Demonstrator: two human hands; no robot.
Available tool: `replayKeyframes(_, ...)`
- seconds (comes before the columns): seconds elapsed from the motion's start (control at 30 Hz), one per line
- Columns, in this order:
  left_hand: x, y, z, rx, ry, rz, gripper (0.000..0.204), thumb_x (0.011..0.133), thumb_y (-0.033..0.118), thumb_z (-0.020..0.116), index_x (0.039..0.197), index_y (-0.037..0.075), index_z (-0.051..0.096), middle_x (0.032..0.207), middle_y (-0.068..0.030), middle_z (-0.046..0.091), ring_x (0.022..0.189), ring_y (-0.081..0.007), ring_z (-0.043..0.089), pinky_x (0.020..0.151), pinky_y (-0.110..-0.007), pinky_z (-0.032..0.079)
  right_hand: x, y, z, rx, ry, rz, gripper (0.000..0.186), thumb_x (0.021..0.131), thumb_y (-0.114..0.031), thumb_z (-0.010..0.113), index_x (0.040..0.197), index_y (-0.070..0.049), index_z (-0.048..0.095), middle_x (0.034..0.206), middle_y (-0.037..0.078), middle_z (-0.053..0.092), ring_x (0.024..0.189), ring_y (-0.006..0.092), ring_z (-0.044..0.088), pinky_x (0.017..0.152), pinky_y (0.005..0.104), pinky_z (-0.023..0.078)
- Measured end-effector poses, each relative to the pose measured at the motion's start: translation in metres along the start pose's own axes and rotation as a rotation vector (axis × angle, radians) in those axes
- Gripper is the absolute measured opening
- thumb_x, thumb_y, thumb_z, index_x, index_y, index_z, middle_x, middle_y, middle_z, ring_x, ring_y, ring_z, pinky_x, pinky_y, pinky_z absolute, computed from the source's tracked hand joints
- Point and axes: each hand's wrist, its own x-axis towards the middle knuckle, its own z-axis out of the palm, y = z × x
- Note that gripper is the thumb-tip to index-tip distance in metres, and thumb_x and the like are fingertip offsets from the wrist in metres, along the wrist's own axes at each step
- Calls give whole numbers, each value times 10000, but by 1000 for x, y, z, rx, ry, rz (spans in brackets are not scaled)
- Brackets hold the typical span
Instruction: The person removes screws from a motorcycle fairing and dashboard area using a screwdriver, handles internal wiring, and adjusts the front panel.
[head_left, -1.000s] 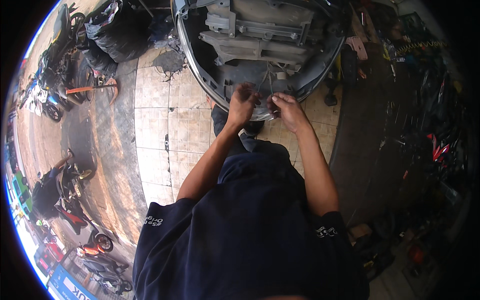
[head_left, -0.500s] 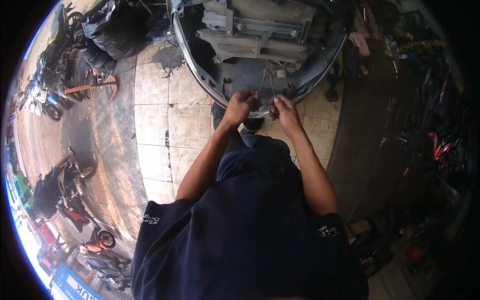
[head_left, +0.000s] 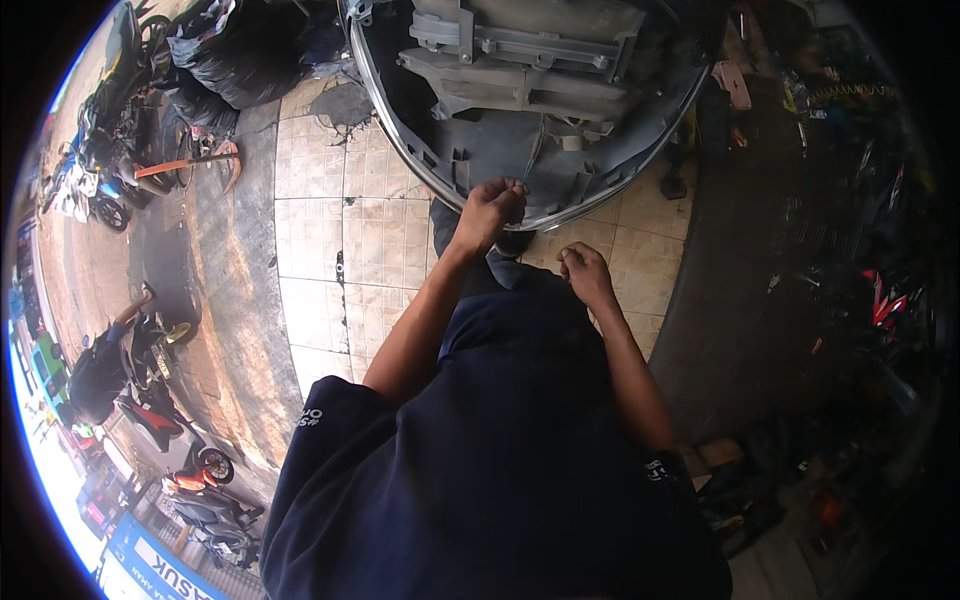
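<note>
A large dark rounded shell with a shiny rim lies in front of me, with grey plastic brackets fixed inside it. From those grey parts a thin cord or wire runs down to my left hand, whose fingers pinch it just over the near rim. My right hand is apart from the shell, nearer my body and over the tiled floor. Its fingers are curled together, and whatever they may hold is too small to make out.
Pale floor tiles lie under the shell. Black plastic bags and an orange-handled tool sit at the left. Parked motorbikes and a person are farther left. Clutter, including a pink object, lines the right.
My right hand has drawn back from the shell's rim toward my body. My left hand still pinches the cord at nearly the same place.
</note>
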Motion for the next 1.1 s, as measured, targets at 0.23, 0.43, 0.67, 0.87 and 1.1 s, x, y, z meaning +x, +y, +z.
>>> replayKeyframes(0.23, -6, -17, -1, -83, 16, 58, 157, 995, 146, 557, 948, 8, 616, 744, 15, 554, 638, -69, 497, 585, -235, 411, 24, -71, 13, 212, -19, -135, 157, 989, -145, 585, 988, -16, 674, 744, 3, 617, 653, 77, 569, 614, 248, 470)
replayKeyframes(0.43, -57, -78, -11, 484, 52, 7, 197, 938, 176, 605, 998, -9, 632, 792, -81, 644, 698, -166, 587, 686, -334, 487, 43, -103, 39, 308, -29, -109, 164, 983, -189, 612, 982, -38, 676, 751, 5, 617, 594, 71, 562, 515, 219, 441)
replayKeyframes(0.67, -67, -55, -20, 727, 65, -27, 293, 920, 266, 652, 953, -25, 664, 783, -135, 672, 749, -204, 635, 716, -352, 499, 56, -82, 35, -91, 328, -274, 305, 899, -296, 711, 892, -4, 624, 776, 96, 674, 668, 208, 650, 625, 367, 511)
replayKeyframes(0.87, -43, -52, -44, 647, 203, 68, 358, 900, 313, 672, 952, -41, 665, 822, -151, 697, 781, -218, 664, 735, -352, 507, 59, -100, 46, -207, 324, -319, 235, 926, -250, 690, 945, -26, 625, 777, 86, 681, 695, 210, 651, 659, 349, 507)
replayKeyframes(1.1, -30, -40, -31, 641, 138, 12, 265, 931, 244, 647, 956, -19, 666, 818, -71, 670, 735, -151, 619, 698, -315, 503, 70, -75, 43, 209, 210, -204, 72, 956, -61, 596, 993, -8, 629, 810, 61, 672, 664, 126, 647, 592, 290, 505)
